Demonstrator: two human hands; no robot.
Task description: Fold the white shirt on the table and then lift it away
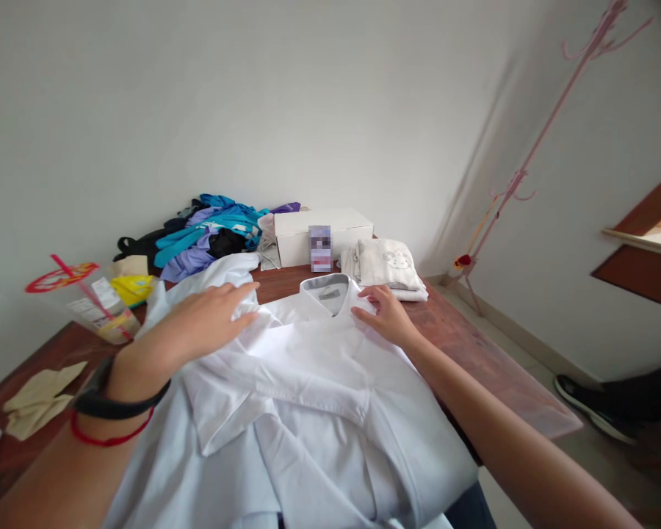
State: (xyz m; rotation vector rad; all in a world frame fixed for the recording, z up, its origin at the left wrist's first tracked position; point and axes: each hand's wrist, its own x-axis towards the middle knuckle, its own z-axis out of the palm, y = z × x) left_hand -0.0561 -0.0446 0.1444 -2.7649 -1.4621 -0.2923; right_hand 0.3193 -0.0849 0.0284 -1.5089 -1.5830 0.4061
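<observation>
A white collared shirt (308, 397) lies spread over the near part of a dark wooden table (474, 353), its collar (330, 292) pointing away from me. My left hand (209, 319) rests flat on the shirt's left shoulder with fingers stretched out. My right hand (383, 312) presses on the right shoulder beside the collar, fingers extended on the cloth. A black band and a red string circle my left wrist (110, 411).
A heap of blue, purple and black clothes (209, 235) sits at the back left, beside a white box (319, 235) and folded pale garments (388, 268). A plastic cup with a red straw (91, 297) and beige cloth (38, 397) lie left. A pink coat stand (529, 162) stands right, and someone's shoe (595, 408).
</observation>
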